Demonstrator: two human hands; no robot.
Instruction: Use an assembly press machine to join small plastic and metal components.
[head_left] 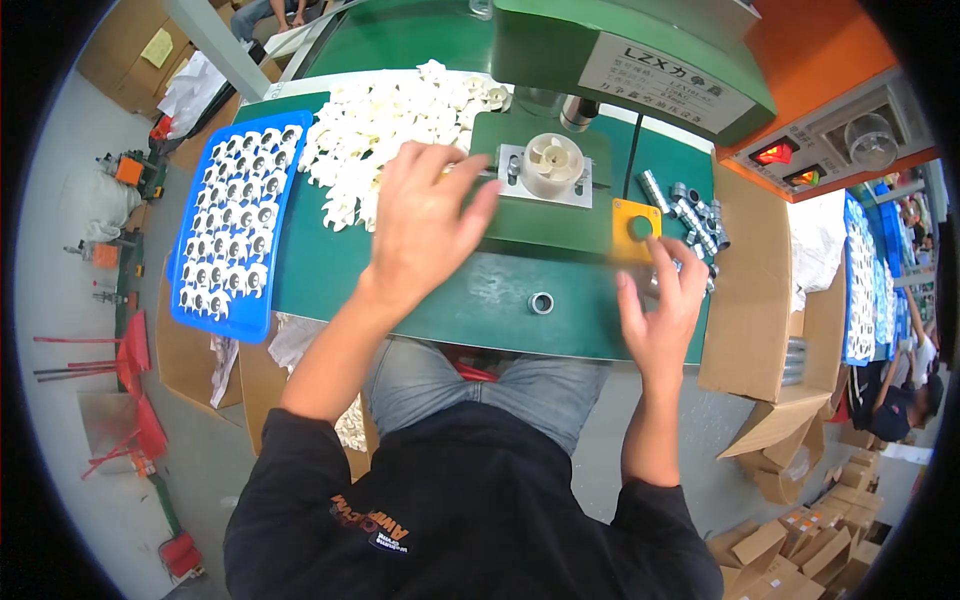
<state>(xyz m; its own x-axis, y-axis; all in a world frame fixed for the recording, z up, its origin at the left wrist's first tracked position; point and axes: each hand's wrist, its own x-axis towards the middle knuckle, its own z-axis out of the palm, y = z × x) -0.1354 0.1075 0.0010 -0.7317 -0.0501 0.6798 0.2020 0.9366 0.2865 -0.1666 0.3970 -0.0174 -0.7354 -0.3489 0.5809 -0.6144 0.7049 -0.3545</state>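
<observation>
My left hand (425, 225) hovers over the bench beside a pile of white plastic impellers (370, 130), fingers apart and nothing visible in it. Its fingertips point toward a white impeller (553, 165) seated on the metal fixture plate (573, 197) of a green press (530, 30). Above that impeller hangs the press's metal ram (579, 112). My right hand (665, 310) is raised near the bench's front right, fingers spread, just nearer to me than a yellow button box (622, 215) with a green push button (640, 228). Between my hands a short metal sleeve (541, 303) stands on the green bench top.
A blue tray (245, 328) of white impellers in rows lies at the left. Loose metal sleeves (692, 215) are heaped at the right, beside a cardboard box (750, 270). An orange control box (810, 80) with lit red switches overhangs the right back.
</observation>
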